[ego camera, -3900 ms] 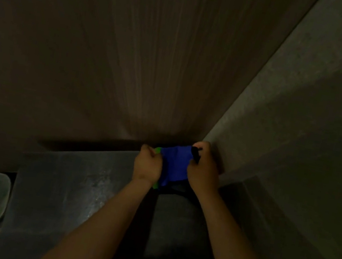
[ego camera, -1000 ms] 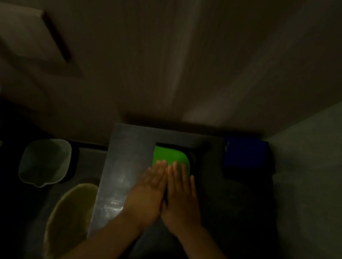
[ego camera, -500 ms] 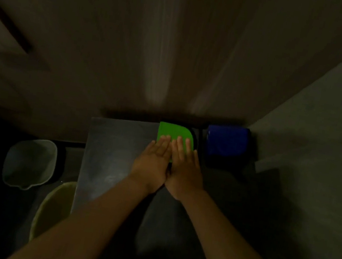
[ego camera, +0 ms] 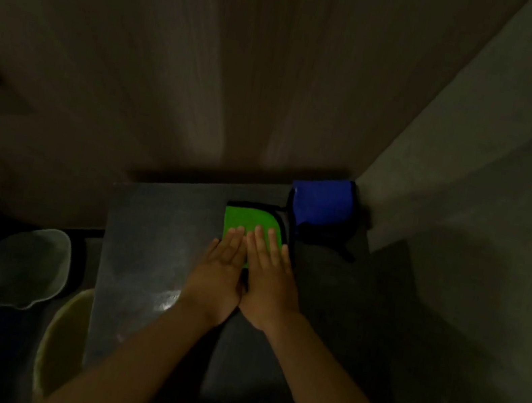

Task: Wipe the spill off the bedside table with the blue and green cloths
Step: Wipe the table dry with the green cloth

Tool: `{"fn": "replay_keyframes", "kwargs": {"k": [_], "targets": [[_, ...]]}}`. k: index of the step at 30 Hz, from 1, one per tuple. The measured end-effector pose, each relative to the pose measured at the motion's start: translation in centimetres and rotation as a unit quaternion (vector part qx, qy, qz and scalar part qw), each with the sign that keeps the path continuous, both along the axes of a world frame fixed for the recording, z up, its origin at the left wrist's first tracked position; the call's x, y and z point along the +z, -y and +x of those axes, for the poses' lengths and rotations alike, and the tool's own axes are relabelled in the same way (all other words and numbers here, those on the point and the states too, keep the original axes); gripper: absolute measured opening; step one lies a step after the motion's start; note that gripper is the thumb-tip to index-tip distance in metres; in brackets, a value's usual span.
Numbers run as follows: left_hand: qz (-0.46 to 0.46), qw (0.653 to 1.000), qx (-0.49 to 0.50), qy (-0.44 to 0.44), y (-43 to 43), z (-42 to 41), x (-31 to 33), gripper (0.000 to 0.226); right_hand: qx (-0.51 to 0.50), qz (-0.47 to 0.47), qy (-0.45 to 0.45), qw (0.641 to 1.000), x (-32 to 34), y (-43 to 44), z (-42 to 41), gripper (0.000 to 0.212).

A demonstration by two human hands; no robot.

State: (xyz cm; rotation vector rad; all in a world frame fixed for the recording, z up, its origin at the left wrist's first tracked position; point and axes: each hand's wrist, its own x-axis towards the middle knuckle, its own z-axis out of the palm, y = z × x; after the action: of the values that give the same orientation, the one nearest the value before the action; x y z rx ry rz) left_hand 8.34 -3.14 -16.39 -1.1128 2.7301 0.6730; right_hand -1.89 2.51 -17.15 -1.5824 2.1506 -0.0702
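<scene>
While both palms lie flat, side by side, the left hand (ego camera: 223, 265) and right hand (ego camera: 268, 269) press the green cloth (ego camera: 248, 221) on the bedside table (ego camera: 148, 234); the blue cloth (ego camera: 323, 201) sits folded at the back corner. Wet sheen at the left suggests wiping remains.

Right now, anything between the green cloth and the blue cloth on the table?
Nothing in the head view: only a narrow dark strip of table separates the green cloth from the blue cloth. Both hands press flat on the green one.
</scene>
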Motion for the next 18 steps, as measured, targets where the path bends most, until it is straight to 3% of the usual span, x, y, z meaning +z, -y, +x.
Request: {"fn": "replay_keyframes", "kwargs": {"k": [5,18], "targets": [[0.005,1.000,0.018,0.023,-6.0,0.5,0.6,0.061,0.011,0.016,-0.008,1.000,-0.2,-5.6,0.7,0.068],[0.018,0.997,-0.060,0.050,-12.0,-12.3,0.7,0.061,-0.056,0.049,-0.021,0.997,-0.6,-13.1,-11.1,0.076]]}}
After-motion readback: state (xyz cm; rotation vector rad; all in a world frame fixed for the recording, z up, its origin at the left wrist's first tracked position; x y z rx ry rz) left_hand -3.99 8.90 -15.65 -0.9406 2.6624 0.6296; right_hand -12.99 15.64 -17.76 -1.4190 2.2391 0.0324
